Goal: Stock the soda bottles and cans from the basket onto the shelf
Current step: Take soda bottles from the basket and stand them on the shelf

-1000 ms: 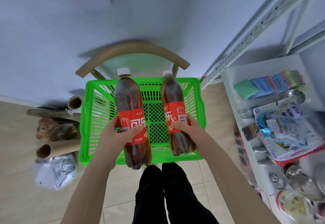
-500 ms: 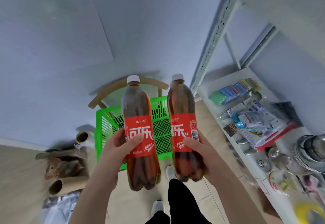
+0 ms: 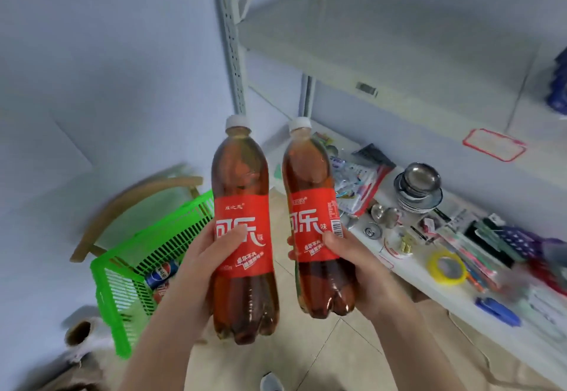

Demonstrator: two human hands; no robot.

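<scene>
I hold two upright cola bottles with red labels and white caps in front of me. My left hand [image 3: 199, 268] grips the left bottle [image 3: 242, 231] around its label. My right hand [image 3: 352, 265] grips the right bottle [image 3: 313, 222] the same way. Both are lifted clear of the green plastic basket [image 3: 122, 292], which sits on a wooden chair at lower left with a blue Pepsi can [image 3: 161, 272] visible inside. The grey metal shelf unit [image 3: 383, 62] stands to the right, and its upper board is bare.
The lower shelf board [image 3: 429, 283] carries stacked metal bowls [image 3: 418, 188], packaged goods, a yellow tape roll [image 3: 448, 268] and pens. A perforated upright post [image 3: 230, 38] rises behind the bottles. Cardboard tubes [image 3: 79, 332] lie on the floor at lower left.
Both hands have lifted the bottles up out of the basket and carried them right. My view has turned from the basket toward the shelf unit.
</scene>
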